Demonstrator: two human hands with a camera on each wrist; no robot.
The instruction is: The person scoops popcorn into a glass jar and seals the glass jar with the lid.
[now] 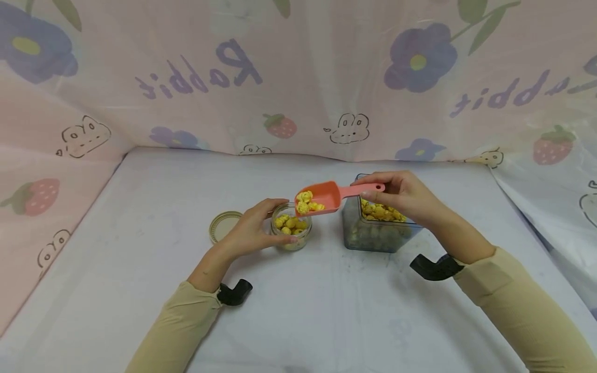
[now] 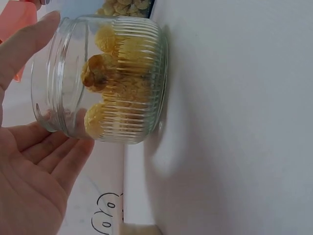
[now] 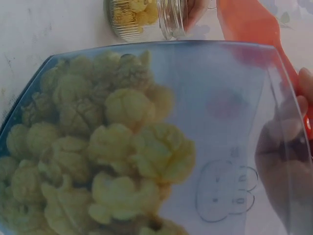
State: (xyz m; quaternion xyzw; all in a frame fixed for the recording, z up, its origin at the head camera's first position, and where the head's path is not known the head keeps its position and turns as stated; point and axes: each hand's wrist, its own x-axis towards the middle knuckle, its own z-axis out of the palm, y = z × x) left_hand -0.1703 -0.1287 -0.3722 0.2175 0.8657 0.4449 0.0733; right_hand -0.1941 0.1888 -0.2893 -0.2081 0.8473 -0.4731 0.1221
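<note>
My right hand (image 1: pixel 412 199) pinches the handle of a coral-pink scoop (image 1: pixel 329 196), whose bowl holds several pieces of yellow popcorn (image 1: pixel 305 203). The scoop's front edge hangs over the mouth of a small glass jar (image 2: pixel 61 93). Thumb and fingers of my left hand (image 1: pixel 249 230) span the jar near its rim and hold it upright on the table. Yellow popcorn (image 2: pixel 120 83) fills part of the jar, behind ribbed glass. Below my right hand stands a clear, bluish square container (image 1: pixel 373 238), with much popcorn (image 3: pixel 117 142) showing through its wall in the right wrist view.
A round gold-rimmed lid (image 1: pixel 225 226) lies on the table left of the jar, partly behind my left hand. White cloth covers the table (image 1: pixel 317 311). A printed curtain (image 1: pixel 303 77) rises along the back and sides.
</note>
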